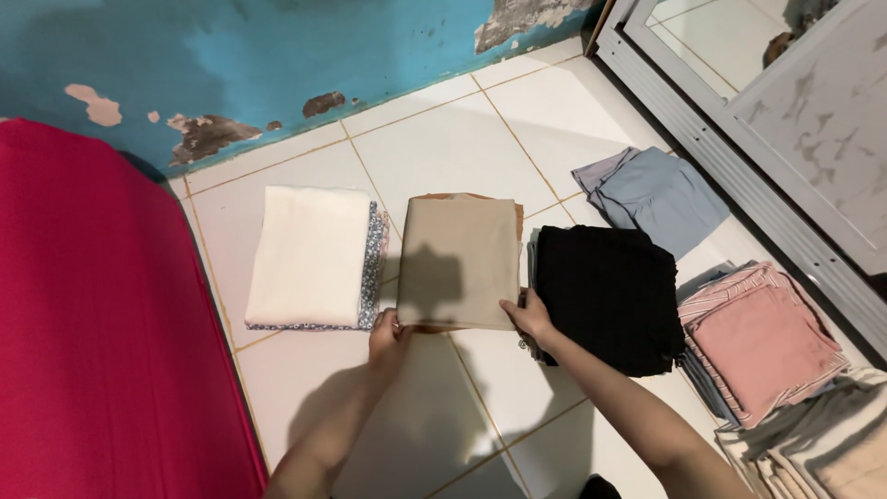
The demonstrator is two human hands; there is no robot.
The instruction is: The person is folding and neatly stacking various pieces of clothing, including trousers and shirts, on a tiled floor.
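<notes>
Beige folded cloth (459, 261): your left hand (387, 335) and right hand (529, 316) pinch its near corners; keep edges square.

Cream folded cloth (309, 254) over a floral-patterned piece lies just left of the hands; black folded fabric (610, 296) sits right beside them, grey-blue garment (651, 194) beyond, pink folded cloth (762, 346) on striped ones (far right). Red mattress (102, 323) fills the left.

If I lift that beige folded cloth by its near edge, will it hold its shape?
Probably not: the beige cloth looks thin and soft, so its far end would likely droop. It seems light. Both hands, left hand and right hand, at its corners suggest it needs two-point support.
</notes>
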